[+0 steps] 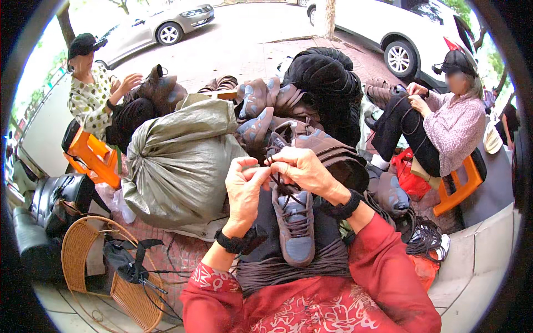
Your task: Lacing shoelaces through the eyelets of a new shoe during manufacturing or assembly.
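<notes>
Lacing looks like the step in hand here: a grey-brown and blue shoe (297, 247) sits on the lap, toward 5 o'clock from the middle of the view, toe aimed at 6, with dark lace (293, 213) already zigzagging up the front. Both hands are up at the shoe's 12 o'clock end, so I'd guess it's about sorting the loose lace ends. Right hand (302, 169) has thumb and forefinger pinching the lace, pretty much pressed together. Left hand (247, 186) is just beside it at 8 o'clock, thumb and forefinger close, but honestly can't tell if any lace is caught between them. IMO the next move calls for a firm fingertip pinch and a steady pull. Spare lace bundle (294, 273) lies across the lap at the shoe's 6.
</notes>
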Demonstrator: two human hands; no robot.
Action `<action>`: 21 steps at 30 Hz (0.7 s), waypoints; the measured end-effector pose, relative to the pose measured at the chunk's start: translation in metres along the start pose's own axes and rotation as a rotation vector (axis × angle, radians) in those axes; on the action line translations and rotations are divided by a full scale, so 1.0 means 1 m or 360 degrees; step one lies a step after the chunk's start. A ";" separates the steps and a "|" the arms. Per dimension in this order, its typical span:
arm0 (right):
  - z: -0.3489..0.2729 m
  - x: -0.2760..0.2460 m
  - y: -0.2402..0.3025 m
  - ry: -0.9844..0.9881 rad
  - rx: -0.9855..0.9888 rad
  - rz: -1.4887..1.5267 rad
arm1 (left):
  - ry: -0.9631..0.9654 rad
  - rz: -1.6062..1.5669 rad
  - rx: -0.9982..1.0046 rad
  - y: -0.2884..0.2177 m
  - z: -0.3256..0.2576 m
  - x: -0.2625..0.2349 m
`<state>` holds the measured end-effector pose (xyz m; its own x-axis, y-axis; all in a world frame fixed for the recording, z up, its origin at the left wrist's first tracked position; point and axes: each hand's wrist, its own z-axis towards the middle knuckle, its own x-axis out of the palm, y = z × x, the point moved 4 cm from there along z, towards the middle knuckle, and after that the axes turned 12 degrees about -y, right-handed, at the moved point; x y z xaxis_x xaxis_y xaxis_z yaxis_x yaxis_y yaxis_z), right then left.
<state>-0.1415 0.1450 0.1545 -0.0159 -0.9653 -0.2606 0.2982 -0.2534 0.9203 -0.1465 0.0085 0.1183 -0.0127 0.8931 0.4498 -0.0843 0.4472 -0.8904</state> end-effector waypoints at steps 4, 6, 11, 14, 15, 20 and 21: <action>0.002 0.001 -0.007 0.0239 0.0282 0.0336 | 0.0096 0.0021 -0.0103 -0.001 0.005 -0.003; 0.003 -0.001 -0.007 0.0203 0.0239 0.0320 | 0.0149 0.0023 -0.0161 0.001 0.009 -0.002; -0.002 -0.002 -0.014 -0.0043 0.0121 0.0380 | 0.0196 0.0081 -0.0062 0.013 0.012 0.002; -0.002 -0.002 -0.008 0.0057 0.0327 0.0657 | 0.0335 0.0227 0.0113 0.042 0.008 -0.008; -0.003 -0.004 -0.009 0.0054 0.0382 0.0772 | 0.0420 0.0400 0.0088 0.062 0.005 -0.017; -0.006 -0.069 -0.019 -0.0537 0.0309 0.0711 | 0.0722 0.1211 0.0579 0.102 -0.014 -0.029; -0.013 -0.086 -0.021 -0.0566 0.0328 0.0748 | 0.0721 0.1203 0.0616 0.101 -0.016 -0.031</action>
<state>-0.1339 0.2344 0.1544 -0.2551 -0.9296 0.2661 0.1605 0.2306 0.9597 -0.1383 0.0272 0.0135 0.1807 0.9092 -0.3751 -0.5355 -0.2290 -0.8129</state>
